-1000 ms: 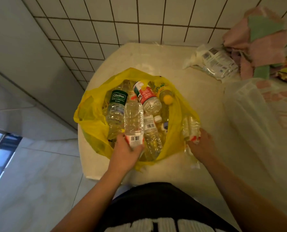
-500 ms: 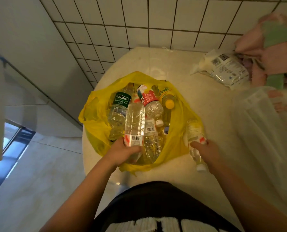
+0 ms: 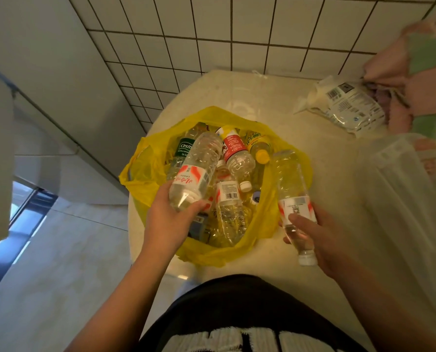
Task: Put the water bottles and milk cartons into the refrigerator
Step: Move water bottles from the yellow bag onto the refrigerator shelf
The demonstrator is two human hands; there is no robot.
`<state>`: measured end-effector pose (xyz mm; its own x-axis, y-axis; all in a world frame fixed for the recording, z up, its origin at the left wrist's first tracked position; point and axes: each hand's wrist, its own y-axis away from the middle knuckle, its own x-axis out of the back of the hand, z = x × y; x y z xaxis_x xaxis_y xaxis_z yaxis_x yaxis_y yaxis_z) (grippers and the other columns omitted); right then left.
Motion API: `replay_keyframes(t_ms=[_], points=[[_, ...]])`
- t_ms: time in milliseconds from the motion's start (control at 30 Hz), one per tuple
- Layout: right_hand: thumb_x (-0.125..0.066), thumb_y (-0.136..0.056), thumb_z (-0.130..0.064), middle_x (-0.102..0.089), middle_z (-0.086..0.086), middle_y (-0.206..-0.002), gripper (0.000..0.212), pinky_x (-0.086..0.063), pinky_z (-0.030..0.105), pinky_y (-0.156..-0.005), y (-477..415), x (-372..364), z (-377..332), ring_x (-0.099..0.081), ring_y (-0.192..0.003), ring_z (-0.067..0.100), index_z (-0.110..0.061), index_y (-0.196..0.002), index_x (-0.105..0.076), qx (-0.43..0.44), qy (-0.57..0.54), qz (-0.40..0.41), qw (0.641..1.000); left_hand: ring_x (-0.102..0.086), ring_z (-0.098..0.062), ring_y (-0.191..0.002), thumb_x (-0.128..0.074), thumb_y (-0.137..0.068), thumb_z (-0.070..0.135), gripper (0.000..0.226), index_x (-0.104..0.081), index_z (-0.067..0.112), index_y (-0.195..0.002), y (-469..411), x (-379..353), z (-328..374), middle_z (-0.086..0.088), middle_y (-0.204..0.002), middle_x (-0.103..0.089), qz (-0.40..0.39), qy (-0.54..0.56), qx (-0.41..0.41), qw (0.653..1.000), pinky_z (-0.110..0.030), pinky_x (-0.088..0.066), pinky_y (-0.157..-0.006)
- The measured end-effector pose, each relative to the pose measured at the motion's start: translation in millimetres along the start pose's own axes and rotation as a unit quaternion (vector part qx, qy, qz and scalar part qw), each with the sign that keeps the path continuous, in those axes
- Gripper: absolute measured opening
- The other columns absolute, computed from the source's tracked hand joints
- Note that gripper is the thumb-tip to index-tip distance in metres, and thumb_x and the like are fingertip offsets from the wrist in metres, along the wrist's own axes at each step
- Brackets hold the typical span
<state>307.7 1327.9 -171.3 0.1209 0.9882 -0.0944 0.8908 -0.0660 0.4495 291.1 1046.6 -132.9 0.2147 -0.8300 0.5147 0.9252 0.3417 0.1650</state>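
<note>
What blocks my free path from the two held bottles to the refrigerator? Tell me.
Cannot tell: no refrigerator is in view. The left hand and right hand each hold a water bottle clear above the yellow bag; nothing visible hems them in.

- One view only, worn on the head, so nothing is shared with a second angle.
- It looks steeply down and a little forward, past a dark shirt [image 3: 250, 316] at the bottom edge.
- Both forearms run up from the lower corners; the left hand [image 3: 167, 224] and right hand [image 3: 321, 240] sit close, near mid-frame.
- The yellow bag [image 3: 267, 214] on the pale counter [image 3: 237, 92] lands almost dead centre, right under the lens.
- Wide lens: the tiled wall [image 3: 212, 29] bends across the top, the floor [image 3: 41, 262] drops away at lower left.
</note>
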Motion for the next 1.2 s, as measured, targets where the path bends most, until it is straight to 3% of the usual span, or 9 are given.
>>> replay_keyframes(t_ms=[100, 233, 367, 467, 533, 667, 833, 1033, 1200], points=[[-0.079, -0.063, -0.033, -0.07, 0.014, -0.103, 0.061, -0.058, 0.036, -0.065, 9.5, -1.0, -11.1, -0.069, -0.085, 0.029, -0.019, -0.119, -0.061, 0.041, 0.031, -0.026, 0.998, -0.058, -0.004, -0.1, -0.08, -0.078, 0.038, 0.068, -0.049, 0.029, -0.138, 9.6, 8.7, 7.2, 0.015, -0.119, -0.059, 0.068, -0.009, -0.058, 0.996, -0.023, -0.05, -0.076], [-0.078, -0.067, -0.021, -0.068, 0.012, -0.108, 0.064, -0.058, 0.035, -0.068, 18.1, 0.9, -20.8, -0.068, -0.097, 0.033, -0.021, -0.128, -0.057, 0.092, 0.054, -0.063, 0.992, -0.055, -0.007, -0.113, -0.072, -0.084, 0.038, 0.049, -0.055, 0.021, -0.127, 12.0, 13.8, 15.8, 0.017, -0.122, -0.053, 0.131, -0.019, -0.201, 0.971, -0.034, -0.054, -0.089], [-0.082, -0.073, -0.013, -0.068, 0.01, -0.115, 0.067, -0.059, 0.039, -0.074, 23.8, -3.9, -35.2, -0.067, -0.105, 0.034, -0.025, -0.133, -0.054, 0.108, 0.036, -0.087, 0.99, -0.05, -0.009, -0.098, -0.071, -0.087, 0.035, 0.037, -0.059, 0.013, -0.113, -2.5, 16.1, 35.0, 0.011, -0.108, -0.05, 0.143, -0.05, -0.308, 0.939, -0.024, -0.046, -0.082], [-0.086, -0.067, -0.031, -0.067, 0.005, -0.121, 0.068, -0.059, 0.045, -0.079, 28.7, -2.9, -49.6, -0.067, -0.108, 0.03, -0.032, -0.128, -0.057, 0.14, 0.01, -0.102, 0.985, -0.046, -0.008, -0.091, -0.07, -0.087, 0.038, 0.036, -0.059, 0.009, -0.107, -5.9, 20.8, 53.3, 0.004, -0.102, -0.051, 0.119, -0.075, -0.354, 0.925, -0.01, -0.036, -0.078], [-0.089, -0.064, -0.038, -0.065, 0.005, -0.126, 0.075, -0.056, 0.049, -0.083, 30.3, 2.1, -56.7, -0.065, -0.112, 0.029, -0.03, -0.132, -0.057, 0.175, 0.022, -0.112, 0.978, -0.046, -0.008, -0.089, -0.068, -0.088, 0.042, 0.038, -0.059, 0.01, -0.105, -4.2, 21.6, 61.4, 0.004, -0.101, -0.052, 0.096, -0.077, -0.368, 0.922, -0.009, -0.035, -0.076], [-0.082, -0.073, -0.003, -0.068, -0.006, -0.122, 0.067, -0.056, 0.035, -0.087, 27.6, 9.1, -62.4, -0.066, -0.111, 0.014, -0.021, -0.133, -0.058, 0.25, 0.121, -0.015, 0.961, -0.044, -0.01, -0.09, -0.06, -0.089, 0.052, 0.042, -0.059, 0.011, -0.102, 6.2, 16.7, 65.1, 0.01, -0.098, -0.049, 0.072, -0.061, -0.385, 0.918, -0.02, -0.035, -0.078], [-0.075, -0.082, -0.004, -0.07, 0.001, -0.109, 0.03, -0.061, 0.045, -0.059, 27.8, 8.6, -85.1, -0.072, -0.09, 0.018, -0.025, -0.103, -0.068, 0.326, 0.121, 0.082, 0.934, -0.049, -0.017, -0.096, -0.054, -0.092, 0.054, 0.046, -0.059, 0.01, -0.103, 22.7, 18.2, 62.1, 0.008, -0.102, -0.052, 0.06, -0.057, -0.377, 0.923, -0.019, -0.034, -0.084], [-0.074, -0.082, -0.036, -0.07, -0.017, -0.105, 0.033, -0.059, 0.044, -0.055, 43.1, -20.9, -95.0, -0.071, -0.078, 0.018, -0.045, -0.109, -0.058, 0.406, 0.232, 0.048, 0.882, -0.049, -0.012, -0.094, -0.053, -0.093, 0.05, 0.036, -0.055, 0.016, -0.106, 35.5, 40.0, 62.9, 0.009, -0.102, -0.052, 0.082, -0.033, -0.368, 0.925, -0.025, -0.038, -0.081], [-0.066, -0.085, -0.05, -0.07, -0.012, -0.109, 0.04, -0.057, 0.041, -0.058, 69.3, -65.9, -100.8, -0.07, -0.079, 0.018, -0.051, -0.123, -0.052, 0.467, 0.277, 0.018, 0.839, -0.059, -0.006, -0.102, -0.053, -0.094, 0.037, 0.023, -0.052, 0.023, -0.111, 53.5, 75.3, 48.8, 0.006, -0.107, -0.063, 0.046, 0.019, -0.353, 0.934, -0.024, -0.047, -0.083]])
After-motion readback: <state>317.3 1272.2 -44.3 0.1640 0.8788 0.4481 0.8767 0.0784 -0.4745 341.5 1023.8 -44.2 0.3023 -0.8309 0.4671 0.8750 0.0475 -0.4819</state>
